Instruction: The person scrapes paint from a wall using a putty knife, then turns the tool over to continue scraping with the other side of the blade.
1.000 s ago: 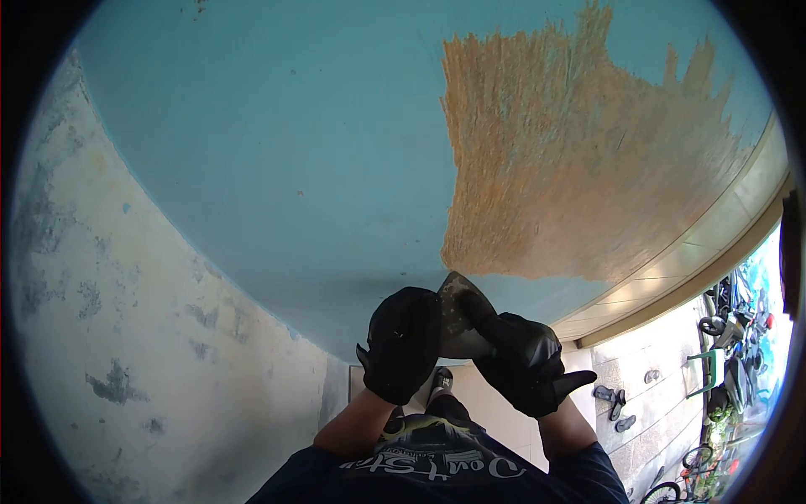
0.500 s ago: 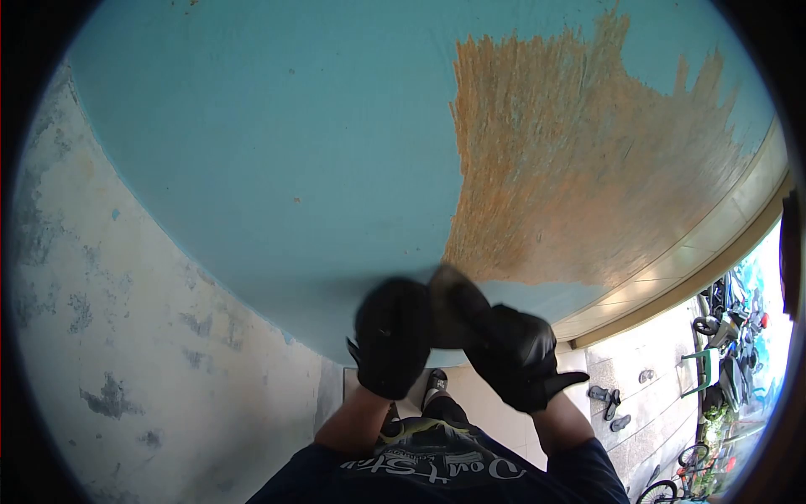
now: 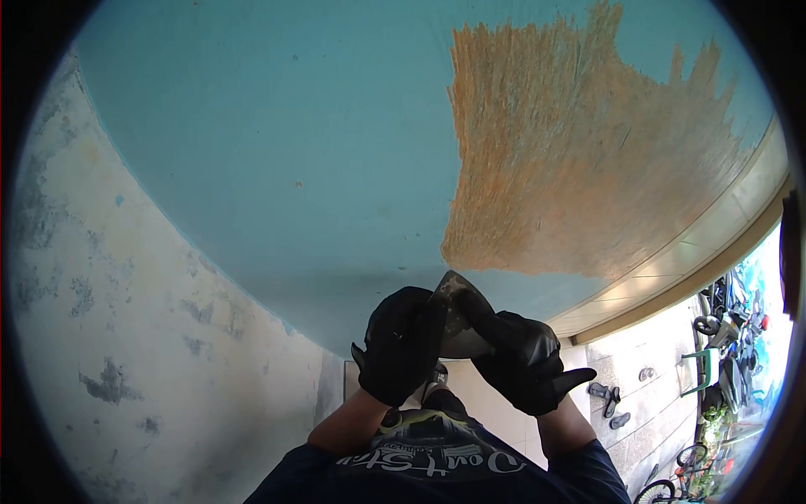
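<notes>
Both my hands wear black gloves and are closed around a flat grey scraper blade (image 3: 460, 326). My left hand (image 3: 401, 343) grips its left edge, with the fingers pressed along it. On the opposite side, my right hand (image 3: 522, 357) holds the blade with the thumb laid over its face. The blade's pointed upper corner lies close to the lower left edge of a rough orange-brown patch (image 3: 554, 168). That patch sits in a large blue-painted surface (image 3: 277, 151), streaked and jagged along its top and left borders.
A white wall (image 3: 151, 302) with grey worn spots runs down the left. Pale tiles (image 3: 663, 273) border the blue surface at right. Beyond lie several sandals (image 3: 620, 420), a green stool (image 3: 709, 370), parked motorbikes (image 3: 730, 323) and a bicycle (image 3: 663, 491).
My hands and the blade have moved slightly down and to the right. The blade was blurred and now shows clearly, with more of its face between the gloves.
</notes>
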Demonstrator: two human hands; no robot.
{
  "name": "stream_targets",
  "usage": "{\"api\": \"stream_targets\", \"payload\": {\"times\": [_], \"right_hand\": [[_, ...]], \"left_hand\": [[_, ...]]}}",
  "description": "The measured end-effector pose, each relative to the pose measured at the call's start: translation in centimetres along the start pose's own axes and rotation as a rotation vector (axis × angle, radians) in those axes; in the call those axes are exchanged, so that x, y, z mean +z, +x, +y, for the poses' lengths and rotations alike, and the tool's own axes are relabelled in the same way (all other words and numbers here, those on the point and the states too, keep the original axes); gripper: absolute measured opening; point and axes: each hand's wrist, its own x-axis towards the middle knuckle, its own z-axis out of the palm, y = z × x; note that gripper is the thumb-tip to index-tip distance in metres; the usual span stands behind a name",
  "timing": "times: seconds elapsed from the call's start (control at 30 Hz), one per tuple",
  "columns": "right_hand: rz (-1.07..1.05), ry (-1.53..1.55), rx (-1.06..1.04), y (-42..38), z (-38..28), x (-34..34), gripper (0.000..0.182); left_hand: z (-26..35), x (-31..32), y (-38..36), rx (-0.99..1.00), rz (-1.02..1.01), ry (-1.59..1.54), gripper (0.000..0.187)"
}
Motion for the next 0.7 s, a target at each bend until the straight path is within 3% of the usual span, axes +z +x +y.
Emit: {"api": "stream_targets", "payload": {"times": [0.07, 0.43, 0.57, 0.63, 0.7], "right_hand": [[0.019, -0.001, -0.017, 0.2, 0.1, 0.0, 0.087], [-0.022, -0.059, 0.000, 0.6, -0.3, 0.1, 0.073], [-0.002, -0.051, 0.029, 0.9, -0.1, 1.1, 0.079], [0.076, -0.235, -0.035, 1.6, 0.2, 1.4, 0.078], [0.237, -0.176, -0.152, 3.8, -0.7, -0.1, 0.079]], "left_hand": [[-0.5, 0.1, 0.2, 0.091, 0.032, 0.044, 0.012], [-1.0, 0.2, 0.4, -0.036, 0.073, -0.020, 0.011], [-1.4, 0.5, 0.7, -0.041, 0.106, -0.086, 0.009], [-0.5, 0.5, 2.0, 0.140, 0.260, -0.089, 0.007], [1.8, -0.5, 4.9, 0.255, 0.309, -0.151, 0.005]]}}
